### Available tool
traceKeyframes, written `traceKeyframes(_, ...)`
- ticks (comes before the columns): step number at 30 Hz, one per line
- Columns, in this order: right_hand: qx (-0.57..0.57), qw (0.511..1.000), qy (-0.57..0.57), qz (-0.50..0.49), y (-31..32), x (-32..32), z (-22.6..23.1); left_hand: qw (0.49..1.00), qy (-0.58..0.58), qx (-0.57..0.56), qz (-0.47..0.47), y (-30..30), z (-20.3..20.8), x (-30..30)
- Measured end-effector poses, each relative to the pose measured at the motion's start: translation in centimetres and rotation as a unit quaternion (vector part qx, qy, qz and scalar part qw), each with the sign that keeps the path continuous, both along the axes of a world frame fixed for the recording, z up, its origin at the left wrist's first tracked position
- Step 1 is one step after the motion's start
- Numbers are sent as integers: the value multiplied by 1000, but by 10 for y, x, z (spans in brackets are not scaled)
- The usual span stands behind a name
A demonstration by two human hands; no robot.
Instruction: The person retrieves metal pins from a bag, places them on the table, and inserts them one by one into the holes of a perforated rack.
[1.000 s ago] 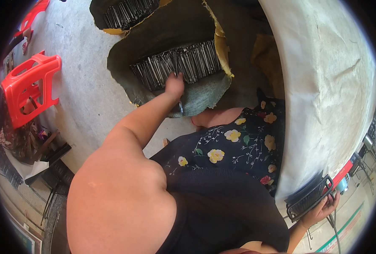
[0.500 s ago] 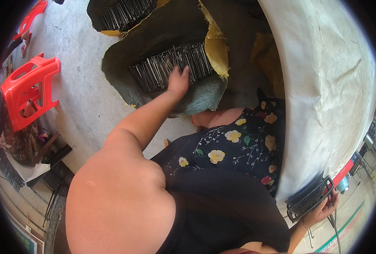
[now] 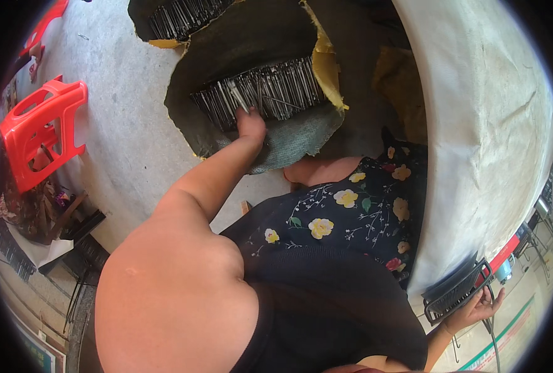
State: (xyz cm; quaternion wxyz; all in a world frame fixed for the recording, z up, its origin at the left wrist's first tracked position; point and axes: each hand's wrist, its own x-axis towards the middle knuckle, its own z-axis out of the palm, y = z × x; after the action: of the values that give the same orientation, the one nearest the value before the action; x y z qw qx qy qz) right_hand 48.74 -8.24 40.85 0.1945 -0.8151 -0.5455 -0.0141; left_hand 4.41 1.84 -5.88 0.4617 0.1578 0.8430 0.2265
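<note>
An open woven sack point(image 3: 289, 146) with frayed edges stands in front of me, packed with a row of thin dark metal rods point(image 3: 289, 90). My left hand point(image 3: 251, 126) reaches over its near rim. Its fingers are closed around a few lighter-looking rods point(image 3: 238, 96) that tilt up from the row; the fingertips are partly hidden. Far to the lower right, my right hand point(image 3: 475, 312) grips the edge of a black wire rack point(image 3: 455, 291) of closely set bars, its fingers curled at the outer side.
Another sack of rods point(image 3: 186, 18) stands beyond the first. A red plastic stool point(image 3: 43, 133) lies on the left of the concrete floor point(image 3: 121, 81). A large pale cloth-covered bulk point(image 3: 482, 124) rises along the right. Black metal pieces point(image 3: 87, 248) lie at the lower left.
My left hand has drawn back toward the sack's near rim, slightly left, and some rods now tilt at its fingers. The sack's opening has shifted a little right. My right hand stays at the rack.
</note>
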Motion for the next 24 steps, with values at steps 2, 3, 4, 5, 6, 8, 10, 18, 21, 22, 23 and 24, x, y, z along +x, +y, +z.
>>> traceKeyframes(2, 10, 1000, 8, -8, -4, 2, 2, 991, -61, -45, 111, 15, 23, 6)
traceKeyframes(3, -6, 1000, 12, -6, 0, 4, 2, 999, 35, -11, 33, -10, -33, -19)
traceKeyframes(4, -24, 1000, 3, -15, 0, 5, 3, 999, 46, -26, 15, -5, -45, -23)
traceKeyframes(5, -24, 1000, 2, -14, -1, 4, 3, 998, 56, -39, -6, -2, -50, -23)
traceKeyframes(6, -23, 999, 12, -22, -3, 4, 3, 997, 43, -51, -39, 10, -34, -16)
traceKeyframes(8, -19, 999, 25, -27, -3, 3, 3, 988, 67, -74, -120, 20, -12, -9)
traceKeyframes(10, -15, 999, 20, -19, -4, 1, 3, 960, 102, -98, -240, 17, -6, -12)
traceKeyframes(18, -45, 999, -16, -17, -5, 2, 13, 818, 289, -35, -496, 68, 27, -66)
traceKeyframes(21, -64, 997, -43, 7, -2, 2, 13, 812, 292, -53, -503, 109, -20, -116)
traceKeyframes(22, -80, 996, -38, 24, -1, 4, 13, 813, 263, -89, -511, 122, -36, -133)
traceKeyframes(23, -97, 994, -34, 41, -1, 6, 14, 813, 231, -124, -520, 130, -48, -143)
traceKeyframes(24, -97, 994, -37, 38, -3, 6, 15, 809, 220, -121, -531, 137, -43, -144)
